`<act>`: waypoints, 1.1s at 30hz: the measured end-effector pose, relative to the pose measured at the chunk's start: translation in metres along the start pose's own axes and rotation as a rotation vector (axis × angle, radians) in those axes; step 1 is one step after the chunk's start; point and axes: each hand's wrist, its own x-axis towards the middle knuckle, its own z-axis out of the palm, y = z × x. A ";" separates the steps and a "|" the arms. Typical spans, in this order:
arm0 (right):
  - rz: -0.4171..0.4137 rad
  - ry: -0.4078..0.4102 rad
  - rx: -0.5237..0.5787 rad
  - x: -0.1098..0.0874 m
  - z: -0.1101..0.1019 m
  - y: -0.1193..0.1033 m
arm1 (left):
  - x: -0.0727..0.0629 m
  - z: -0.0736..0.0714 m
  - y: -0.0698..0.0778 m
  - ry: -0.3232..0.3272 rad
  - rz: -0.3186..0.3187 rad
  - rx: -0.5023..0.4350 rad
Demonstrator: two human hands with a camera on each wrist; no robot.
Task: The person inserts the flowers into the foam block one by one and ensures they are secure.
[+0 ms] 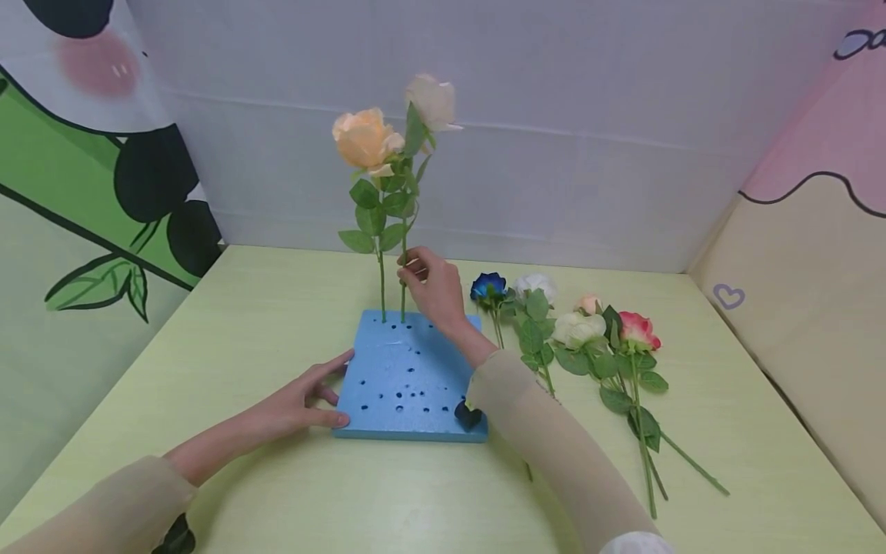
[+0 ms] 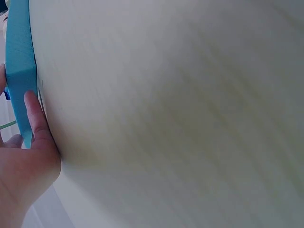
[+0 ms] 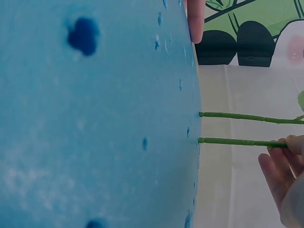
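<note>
A blue foam board point(image 1: 384, 369) dotted with holes lies on the table. Two artificial roses stand upright at its back edge: a peach rose point(image 1: 363, 140) on the left and a pale cream rose point(image 1: 433, 101) on the right. My right hand point(image 1: 439, 291) pinches the cream rose's green stem point(image 3: 228, 141) between thumb and fingers, a little above the board. The stem's lower end meets a back-row hole. My left hand point(image 1: 310, 400) rests spread along the board's left side, and its fingers touch the edge in the left wrist view.
Right of the board lie a blue rose point(image 1: 489, 288), a white rose point(image 1: 536, 288), a cream rose point(image 1: 578, 331), a small peach bloom point(image 1: 590, 303) and a pink-red rose point(image 1: 638, 331). A pale curtain point(image 1: 588, 138) hangs behind the table.
</note>
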 end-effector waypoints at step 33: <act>0.067 -0.095 -0.012 -0.006 -0.003 0.002 | -0.002 -0.001 0.001 -0.001 -0.009 0.001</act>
